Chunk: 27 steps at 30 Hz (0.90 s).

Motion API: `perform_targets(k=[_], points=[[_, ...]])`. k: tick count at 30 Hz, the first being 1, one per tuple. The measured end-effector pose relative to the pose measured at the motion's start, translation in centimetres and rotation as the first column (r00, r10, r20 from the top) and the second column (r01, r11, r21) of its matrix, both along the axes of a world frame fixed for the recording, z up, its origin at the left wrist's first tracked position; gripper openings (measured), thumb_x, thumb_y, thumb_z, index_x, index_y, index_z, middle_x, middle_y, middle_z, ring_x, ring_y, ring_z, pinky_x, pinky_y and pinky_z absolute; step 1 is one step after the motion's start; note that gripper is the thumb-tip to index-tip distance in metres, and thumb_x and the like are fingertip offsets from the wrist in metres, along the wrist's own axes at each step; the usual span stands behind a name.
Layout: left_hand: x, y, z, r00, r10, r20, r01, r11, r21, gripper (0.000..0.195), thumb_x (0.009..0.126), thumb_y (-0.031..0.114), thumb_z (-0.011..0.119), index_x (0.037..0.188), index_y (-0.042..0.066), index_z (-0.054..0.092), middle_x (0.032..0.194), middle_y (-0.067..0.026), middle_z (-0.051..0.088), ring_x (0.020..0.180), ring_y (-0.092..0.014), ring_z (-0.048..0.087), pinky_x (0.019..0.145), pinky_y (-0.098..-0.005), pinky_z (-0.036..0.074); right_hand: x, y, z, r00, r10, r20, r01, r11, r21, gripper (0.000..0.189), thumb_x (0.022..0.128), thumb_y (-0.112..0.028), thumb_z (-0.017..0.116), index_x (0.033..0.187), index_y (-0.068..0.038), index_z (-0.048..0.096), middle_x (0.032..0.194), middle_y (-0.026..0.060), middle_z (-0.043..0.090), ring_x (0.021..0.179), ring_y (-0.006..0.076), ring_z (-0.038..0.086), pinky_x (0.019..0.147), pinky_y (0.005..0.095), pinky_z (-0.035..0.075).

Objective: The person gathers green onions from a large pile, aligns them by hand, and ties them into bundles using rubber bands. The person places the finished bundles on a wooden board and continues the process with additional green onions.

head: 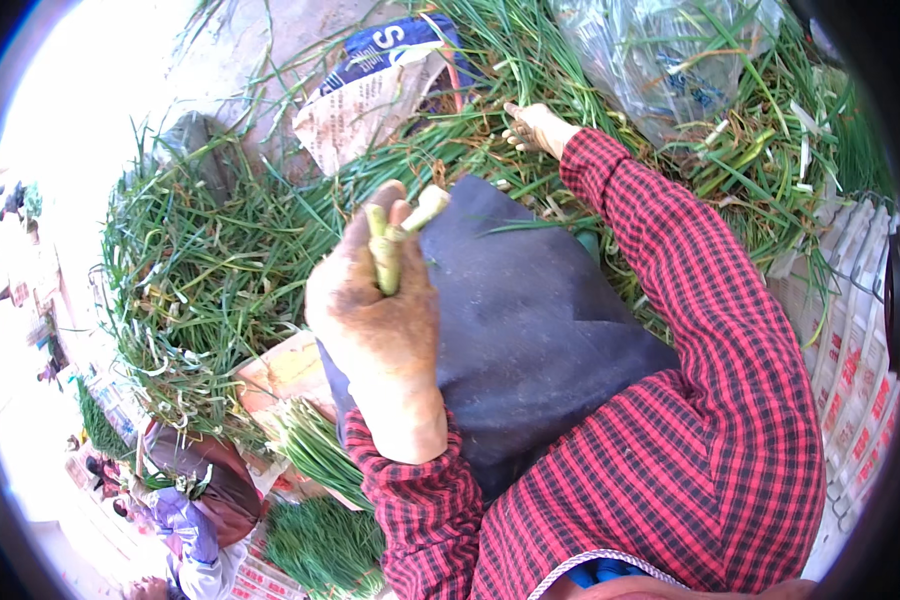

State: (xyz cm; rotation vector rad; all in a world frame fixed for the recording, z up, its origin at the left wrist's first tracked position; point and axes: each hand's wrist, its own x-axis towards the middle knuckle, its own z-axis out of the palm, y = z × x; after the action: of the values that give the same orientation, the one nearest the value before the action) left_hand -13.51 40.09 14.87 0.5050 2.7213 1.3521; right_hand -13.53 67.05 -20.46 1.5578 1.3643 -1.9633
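My left hand (375,292), soiled with brown dirt, is raised over the dark apron (532,337) on my lap. Short pale green stalk pieces (387,259) with a whitish cut end are held between its thumb and fingers. Farther forward, my right hand (538,129) reaches into long green leafy stalks (521,64), which look like scallions or chives. Its fingers touch the leaves; whether they grip any is unclear. A bundle of trimmed green stalks (319,450) lies beside my left forearm, near a tan board (289,371).
A heap of leafy trimmings (202,262) spreads at the left. A printed sack (375,94) lies ahead, a clear plastic bag (660,60) ahead right. Dense green bunches (322,540) stand lower left, near another person's sleeve (187,525). White printed sheeting (851,375) lies right.
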Motion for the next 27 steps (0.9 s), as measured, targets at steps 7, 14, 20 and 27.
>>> perform_targets(k=[7,14,20,27], points=[[0.2,-0.2,-1.0,0.992,-0.062,0.111,0.062,0.998,0.001,0.020,0.089,0.001,0.063,0.108,-0.002,0.068,0.093,-0.0031,0.070,0.085,-0.007,0.062,0.077,-0.0220,0.050,0.6,3.8,-1.6,0.869,-0.469,-0.158,0.407,0.858,-0.312,0.026,0.095,-0.025,0.054,0.087,-0.004,0.068,0.071,0.0056,0.070,0.055,0.0147,0.065,0.049,0.0288,0.056],[0.4,-0.1,-0.7,0.991,-0.082,0.102,0.084,0.996,-0.015,0.021,0.089,0.000,0.062,0.109,0.000,0.068,0.093,-0.0032,0.070,0.081,-0.007,0.061,0.074,-0.0217,0.049,2.4,-0.5,4.5,0.871,0.491,0.004,-0.468,0.827,0.313,0.032,0.095,-0.026,0.052,0.079,-0.005,0.069,0.067,0.0052,0.067,0.047,0.0131,0.055,0.044,0.0280,0.045],[-0.2,0.7,-0.4,0.990,-0.138,0.027,0.140,0.982,-0.125,0.022,0.086,0.000,0.065,0.107,0.003,0.069,0.084,-0.0061,0.071,0.073,-0.008,0.063,0.068,-0.0239,0.051,0.3,3.6,0.0,0.991,0.118,-0.067,-0.071,0.874,0.481,0.055,0.094,-0.053,0.052,0.070,-0.007,0.068,0.057,-0.0013,0.056,0.045,0.0098,0.044,0.042,0.0276,0.039],[0.2,0.5,-0.2,0.957,-0.280,-0.075,0.227,0.884,-0.408,0.010,0.064,0.012,0.066,0.073,0.013,0.068,0.064,-0.0107,0.065,0.064,-0.028,0.067,0.058,-0.0391,0.051,0.7,6.8,-4.2,0.911,0.157,-0.381,-0.092,0.979,0.183,0.051,0.093,-0.040,0.053,0.128,-0.003,0.054,0.121,0.0115,0.062,0.111,0.0243,0.058,0.093,0.0379,0.046]])
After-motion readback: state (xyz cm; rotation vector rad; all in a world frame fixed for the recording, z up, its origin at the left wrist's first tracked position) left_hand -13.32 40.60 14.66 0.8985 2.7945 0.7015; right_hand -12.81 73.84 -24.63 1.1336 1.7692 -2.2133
